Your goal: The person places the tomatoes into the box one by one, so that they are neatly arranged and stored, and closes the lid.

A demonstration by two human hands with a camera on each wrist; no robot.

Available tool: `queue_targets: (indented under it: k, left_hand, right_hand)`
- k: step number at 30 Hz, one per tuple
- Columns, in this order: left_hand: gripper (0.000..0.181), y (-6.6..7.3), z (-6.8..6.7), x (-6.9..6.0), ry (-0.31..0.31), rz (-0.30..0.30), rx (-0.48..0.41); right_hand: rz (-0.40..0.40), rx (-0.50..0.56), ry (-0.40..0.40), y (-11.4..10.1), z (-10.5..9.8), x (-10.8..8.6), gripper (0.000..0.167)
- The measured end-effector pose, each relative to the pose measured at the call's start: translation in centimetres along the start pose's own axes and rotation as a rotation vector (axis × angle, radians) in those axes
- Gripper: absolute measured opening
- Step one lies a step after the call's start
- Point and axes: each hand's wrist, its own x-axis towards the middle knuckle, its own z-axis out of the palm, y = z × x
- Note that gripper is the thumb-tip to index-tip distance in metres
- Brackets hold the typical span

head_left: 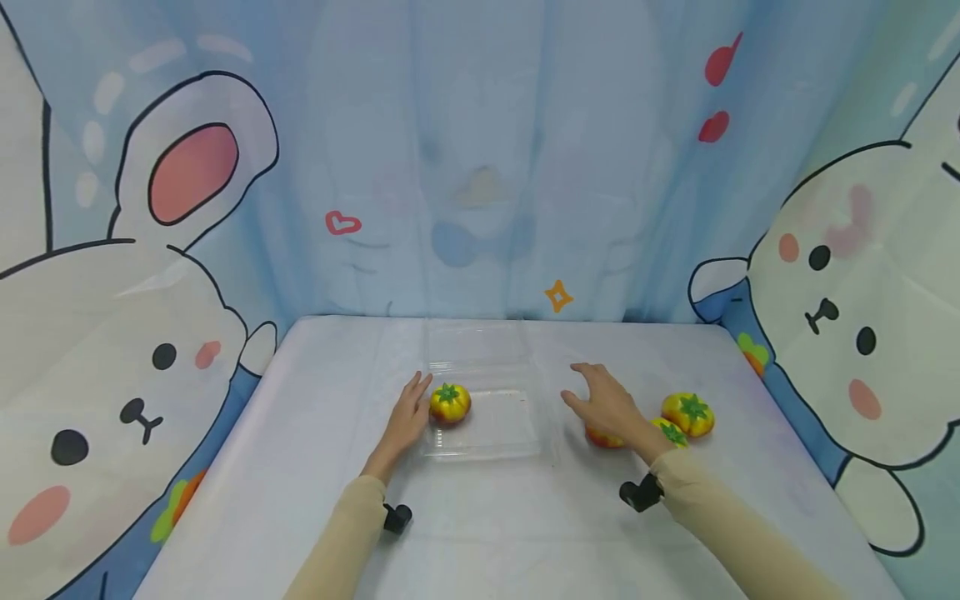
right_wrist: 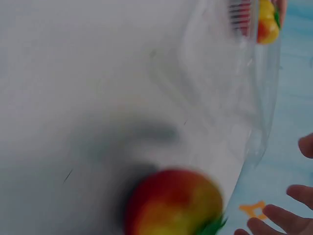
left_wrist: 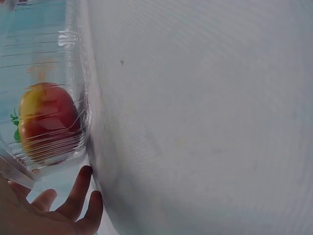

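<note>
A clear plastic container with a raised lid stands mid-table, a yellow-red fruit at its left end. My left hand lies along the container's left side, fingers extended; in the left wrist view the hand is by the container's edge, near the fruit. My right hand hovers with spread fingers, holding nothing, above a fruit it partly covers. The right wrist view shows a fruit near the right hand, with a space between them.
Right of my right forearm lies a yellow fruit, with another fruit partly behind the forearm. The white tablecloth reaches a blue patterned curtain at the back.
</note>
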Motion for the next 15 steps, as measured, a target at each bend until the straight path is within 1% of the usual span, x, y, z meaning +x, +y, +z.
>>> queue_targets:
  k: [2, 4, 9, 12, 15]
  left_hand:
    - [0.05, 0.1, 0.0, 0.1, -0.001, -0.002, 0.005]
    - [0.05, 0.2, 0.0, 0.1, 0.001, 0.001, 0.012]
    - [0.05, 0.4, -0.3, 0.1, 0.019, 0.015, 0.012]
    - [0.05, 0.4, -0.3, 0.1, 0.02, 0.016, 0.014]
    - [0.05, 0.3, -0.1, 0.1, 0.01, 0.005, 0.018]
  right_hand:
    - [0.016, -0.035, -0.051, 1.4, -0.7, -0.8, 0.062]
    - [0.019, -0.034, -0.105, 2.6, -1.2, -1.5, 0.063]
    - [-0.002, 0.039, -0.205, 4.6, -1.7, -2.8, 0.07]
    - [-0.035, 0.041, -0.228, 5.3, -1.7, -3.3, 0.073]
    - [-0.069, 0.023, -0.226, 5.6, -1.6, -3.7, 0.072]
